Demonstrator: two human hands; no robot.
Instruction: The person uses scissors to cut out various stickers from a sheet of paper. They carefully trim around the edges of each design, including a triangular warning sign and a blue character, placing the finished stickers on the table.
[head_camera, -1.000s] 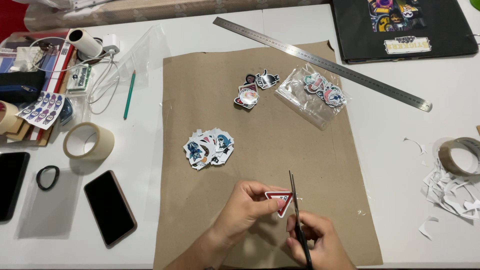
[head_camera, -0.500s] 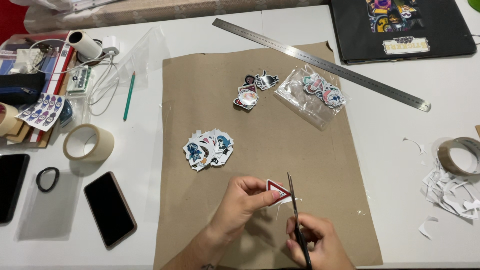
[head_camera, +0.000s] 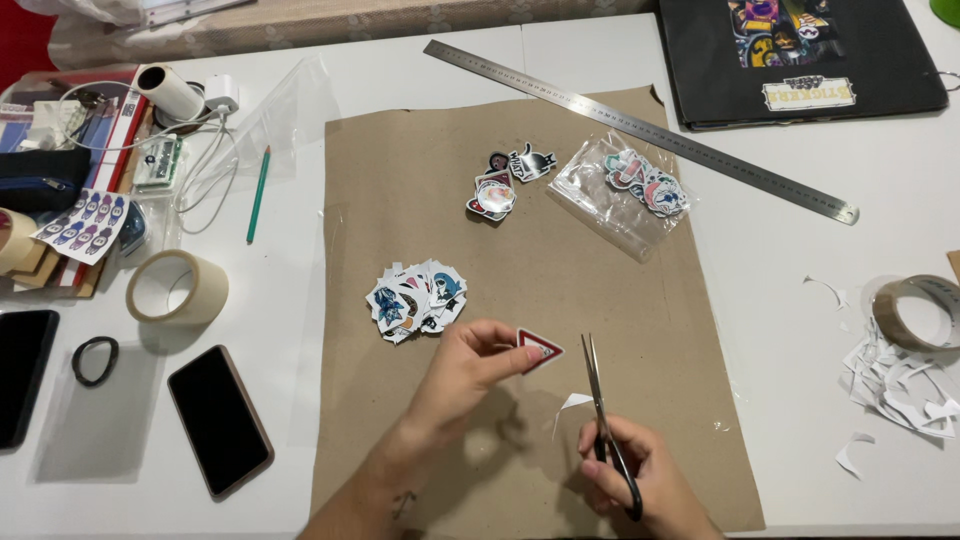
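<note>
Red-edged triangle sticker (head_camera: 540, 348) pinched in left hand (head_camera: 468, 372), low on the brown paper sheet (head_camera: 420, 190).
Right hand (head_camera: 632, 480) grips closed scissors (head_camera: 600, 410); clear plastic bag (head_camera: 625, 195) above holds several stickers, loose pile (head_camera: 415, 298) sits nearby.

The left hand (head_camera: 470, 365) now lifts the triangular red sticker (head_camera: 540, 348) clear of the scissors (head_camera: 600, 410) (a second ago the blades were right against its edge). A white paper offcut (head_camera: 572, 405) now lies loose on the brown paper (head_camera: 420, 180), just beside the blades, which the right hand (head_camera: 630, 475) holds closed.
</note>
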